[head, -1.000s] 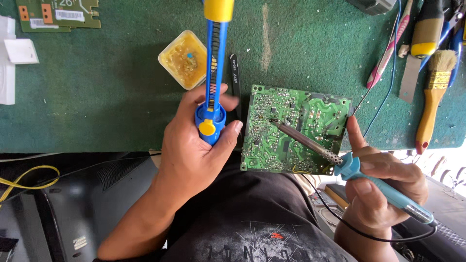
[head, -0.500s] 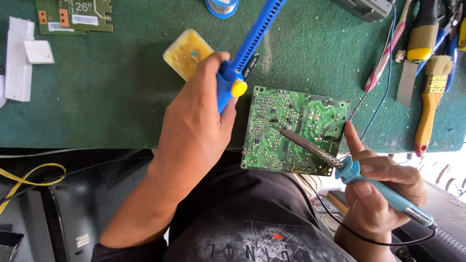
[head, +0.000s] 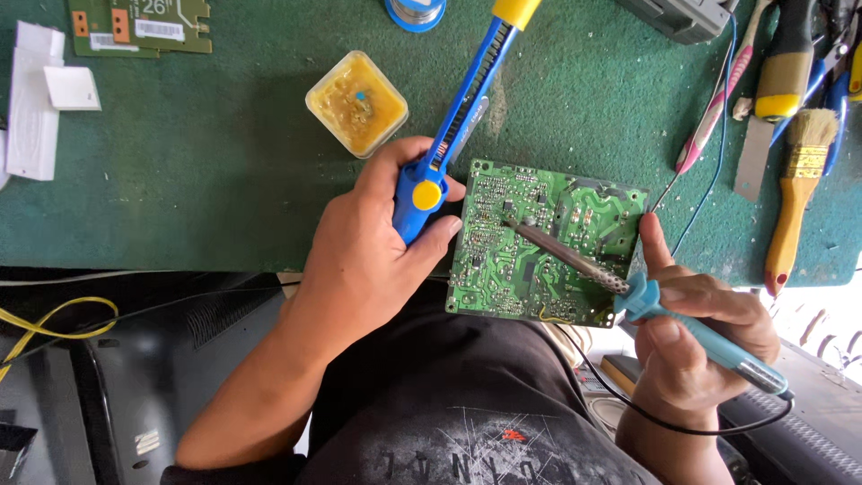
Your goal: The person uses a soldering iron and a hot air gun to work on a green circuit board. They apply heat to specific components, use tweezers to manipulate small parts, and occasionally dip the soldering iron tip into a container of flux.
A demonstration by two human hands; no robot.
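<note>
Over at the far left, white plastic strips (head: pixel 31 112) lie on the green mat (head: pixel 206 180), with a small green circuit board (head: pixel 139 22) at the top edge and yellow wires (head: pixel 45 319) looping below the bench. Further along sits a square tub of yellow flux (head: pixel 356 101).

Next comes the left hand (head: pixel 364 260), wrapped firmly around the blue desoldering pump (head: pixel 453 117). The thumb lies just beside its yellow release button (head: pixel 426 194), and the pump's nozzle end is buried in the fist, near the left edge of the green power board (head: pixel 543 238). That board lies solder side up at the near edge of the mat, partly overhanging toward the person's dark shirt (head: pixel 449 422).

The soldering iron (head: pixel 628 287) crosses the board from the right, its tip resting on a joint in the upper middle. The right hand (head: pixel 705 328) pinches the teal handle like a pen, forefinger stretched up along the board's right edge, with the black cord trailing below.

To do this well, I judge the iron should sit flat on the pad until the solder looks wet, and the pump's nozzle should be brought close over the same joint before the button is pressed; at present the nozzle is well apart from the tip.

Farther right lie a pink-handled tool (head: pixel 714 108), a scraper (head: pixel 777 90) and a yellow-handled brush (head: pixel 795 193).
</note>
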